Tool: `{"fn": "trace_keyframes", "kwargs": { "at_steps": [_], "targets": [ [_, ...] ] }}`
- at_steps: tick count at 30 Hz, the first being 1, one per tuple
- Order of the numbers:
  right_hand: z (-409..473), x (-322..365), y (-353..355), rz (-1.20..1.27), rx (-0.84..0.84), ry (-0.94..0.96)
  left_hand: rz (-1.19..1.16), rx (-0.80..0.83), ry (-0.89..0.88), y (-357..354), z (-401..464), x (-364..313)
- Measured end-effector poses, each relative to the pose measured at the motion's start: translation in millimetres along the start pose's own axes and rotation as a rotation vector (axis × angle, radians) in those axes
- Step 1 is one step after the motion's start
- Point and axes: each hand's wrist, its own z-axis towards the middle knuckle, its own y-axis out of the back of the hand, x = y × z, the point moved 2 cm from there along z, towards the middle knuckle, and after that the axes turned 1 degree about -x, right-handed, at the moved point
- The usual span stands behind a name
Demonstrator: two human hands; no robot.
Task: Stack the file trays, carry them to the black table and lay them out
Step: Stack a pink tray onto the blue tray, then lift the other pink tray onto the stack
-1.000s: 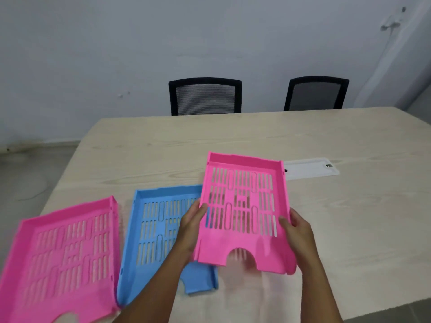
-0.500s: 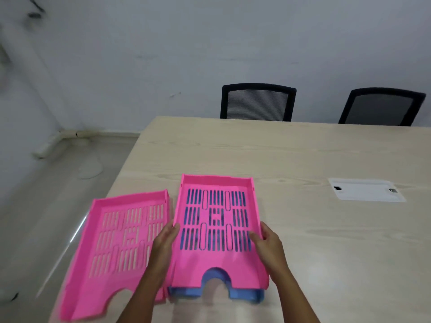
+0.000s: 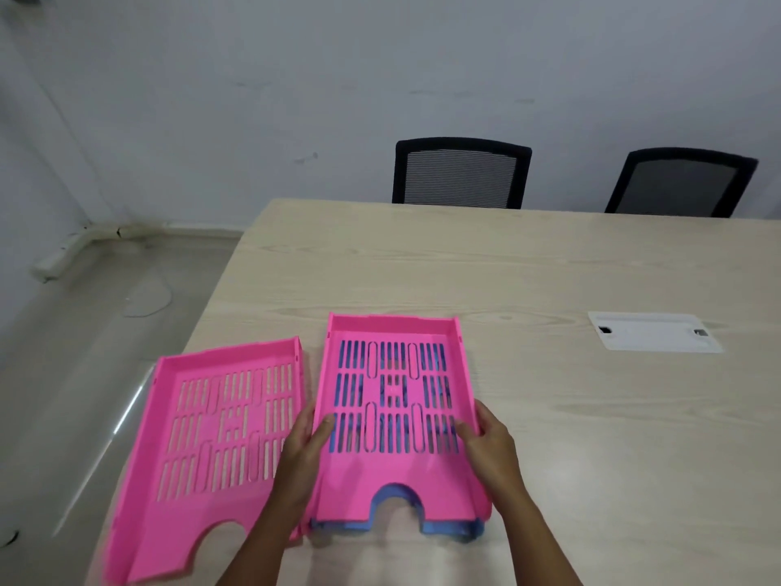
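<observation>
A pink file tray [image 3: 393,471] lies nested on top of a blue file tray [image 3: 448,528], whose front edge and slots show beneath it. My left hand [image 3: 302,450] grips the pink tray's left wall, thumb inside. My right hand [image 3: 490,446] grips its right wall the same way. A second pink file tray [image 3: 203,501] lies flat on the wooden table [image 3: 549,268] just left of the stack, near the table's left edge.
A white cable hatch [image 3: 653,332] is set in the tabletop at the right. Two black mesh chairs [image 3: 460,171] [image 3: 680,181] stand behind the far edge. The floor drops away left of the table. No black table is in view.
The pink tray, held in the air a second ago, now sits on the blue tray. My view has swung left, with both hands still on the tray's sides.
</observation>
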Motion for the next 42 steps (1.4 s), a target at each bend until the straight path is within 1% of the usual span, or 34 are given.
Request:
{"fn": "trace_keyframes", "kwargs": {
  "at_steps": [6, 14, 17, 20, 26, 32, 37, 42],
  "targets": [
    [4, -4, 15, -0.039, -0.043, -0.026, -0.017, 0.006, -0.004, -4, -2, 0],
    [-3, -3, 2, -0.067, -0.061, -0.038, 0.043, -0.037, 0.031, 2, 3, 5],
    [-5, -2, 2, -0.065, -0.060, -0.044, 0.049, -0.026, 0.033, 1, 5, 3],
    [-4, 0, 3, -0.073, -0.081, -0.016, 0.064, 0.003, 0.021, -4, 3, 0],
    [-9, 7, 2, -0.094, -0.168, 0.029, 0.076, 0.011, 0.003, -4, 6, 1],
    [-12, 35, -8, -0.161, -0.249, 0.175, 0.085, -0.017, -0.040, 11, 10, 0],
    [-10, 61, -48, -0.169, -0.227, 0.278, 0.108, -0.090, -0.087, 42, 15, -8],
    [-24, 91, -119, -0.146, -0.062, 0.366, 0.072, -0.240, -0.100, 96, 15, -10]
  ]
}}
